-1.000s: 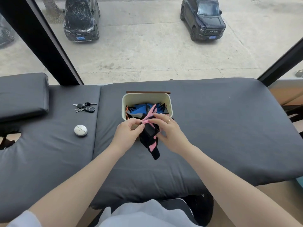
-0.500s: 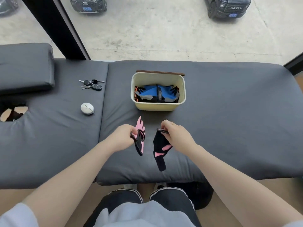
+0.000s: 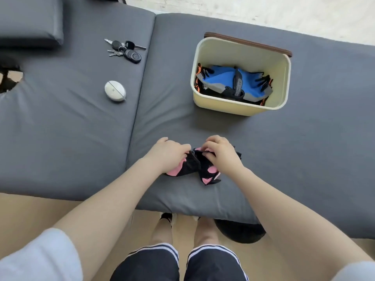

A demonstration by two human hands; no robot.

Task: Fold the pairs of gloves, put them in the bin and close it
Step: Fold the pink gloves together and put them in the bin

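Note:
A pair of black and pink gloves (image 3: 197, 166) lies on the grey padded table (image 3: 284, 149) near its front edge. My left hand (image 3: 168, 154) pinches the left glove at its top. My right hand (image 3: 220, 152) pinches the right glove, fingers curled over it. The two gloves touch in the middle. Behind them stands a cream bin (image 3: 239, 106), open, with blue, grey and orange-trimmed gloves (image 3: 231, 80) inside. Its brown lid (image 3: 249, 42) stands against the bin's far side.
A bunch of keys with a fob (image 3: 125, 50) and a white oval case (image 3: 115, 90) lie on the left cushion. A raised headrest pad (image 3: 30, 19) sits at far left, with a face hole (image 3: 9, 78) below it.
The pink and black gloves went from above the bin, to hanging one in each hand, to lying together on the table. The camera tilted down.

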